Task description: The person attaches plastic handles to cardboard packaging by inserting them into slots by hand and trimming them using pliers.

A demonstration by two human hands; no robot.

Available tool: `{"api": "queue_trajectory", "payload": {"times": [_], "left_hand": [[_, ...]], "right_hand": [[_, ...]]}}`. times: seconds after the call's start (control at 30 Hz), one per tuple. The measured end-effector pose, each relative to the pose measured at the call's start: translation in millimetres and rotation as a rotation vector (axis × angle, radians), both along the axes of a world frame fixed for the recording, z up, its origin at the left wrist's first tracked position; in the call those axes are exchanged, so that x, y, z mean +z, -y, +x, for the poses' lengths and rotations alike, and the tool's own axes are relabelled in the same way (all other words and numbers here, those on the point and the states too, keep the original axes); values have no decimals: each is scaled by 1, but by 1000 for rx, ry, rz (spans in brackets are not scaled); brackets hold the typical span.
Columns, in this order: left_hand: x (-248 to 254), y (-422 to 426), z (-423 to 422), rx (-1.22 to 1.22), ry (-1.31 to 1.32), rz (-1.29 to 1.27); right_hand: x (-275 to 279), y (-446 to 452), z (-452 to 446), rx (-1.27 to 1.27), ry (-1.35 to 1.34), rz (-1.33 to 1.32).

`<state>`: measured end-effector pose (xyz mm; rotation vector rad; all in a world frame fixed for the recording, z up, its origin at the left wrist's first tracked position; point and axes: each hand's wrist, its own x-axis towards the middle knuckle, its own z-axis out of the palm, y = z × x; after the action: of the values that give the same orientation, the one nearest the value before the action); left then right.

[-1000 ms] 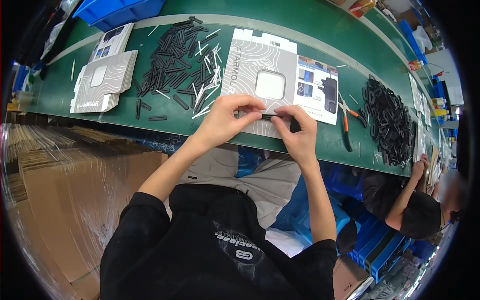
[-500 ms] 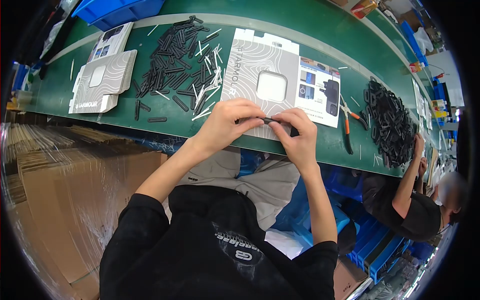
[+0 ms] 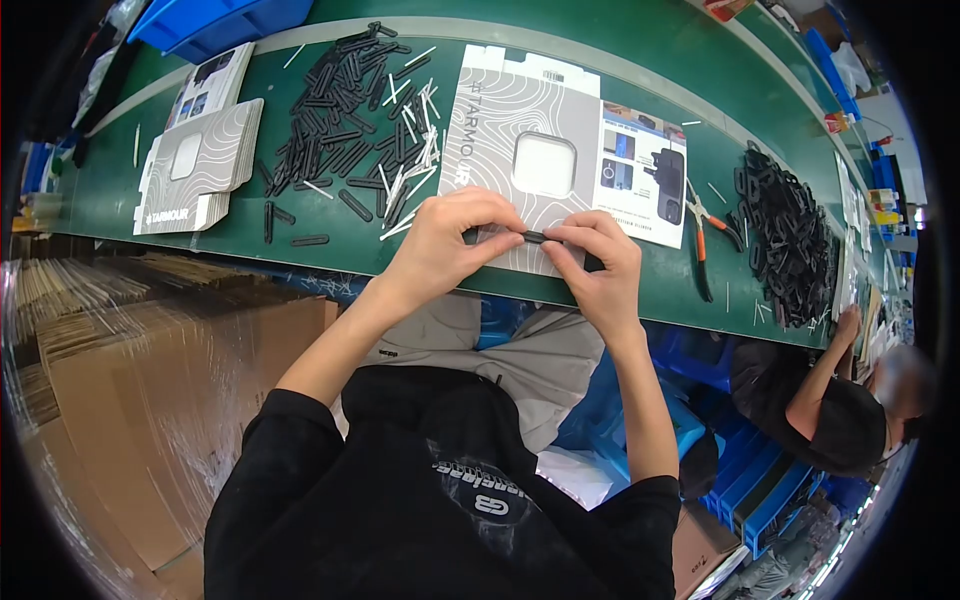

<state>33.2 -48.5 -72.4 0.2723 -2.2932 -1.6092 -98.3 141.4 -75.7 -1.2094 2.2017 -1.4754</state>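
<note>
Between my two hands, above the near edge of a printed grey flat box, is a small black strip. My left hand pinches its left end with thumb and fingers. The right end is pinched by my right hand. A pile of black strips lies on the green table to the left, with white sticks along its right side. Orange-handled pliers rest right of the box, beside a heap of black looped parts.
A stack of flat printed boxes lies at the left, and a blue bin stands behind it. Large cardboard boxes fill the lower left. A co-worker sits at the right, an arm at the table edge.
Both hands stay at the strip with small finger shifts. The table's contents shift slightly in view. The co-worker's hand reached up to the black heap and has come back down.
</note>
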Motion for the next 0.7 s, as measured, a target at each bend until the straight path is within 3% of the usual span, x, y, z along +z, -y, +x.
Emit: {"api": "queue_trajectory", "payload": {"times": [0.4,0.53,0.7], "left_hand": [[-7,-6,-7,36,-140,-99],[-11,-9,-5,22,-80,-149],[-10,-10,-7,45,-106,-209]], "right_hand": [[0,5,-3,3,1,6],[-1,6,-3,43,-170,3],[-3,5,-4,37,-181,27]]}}
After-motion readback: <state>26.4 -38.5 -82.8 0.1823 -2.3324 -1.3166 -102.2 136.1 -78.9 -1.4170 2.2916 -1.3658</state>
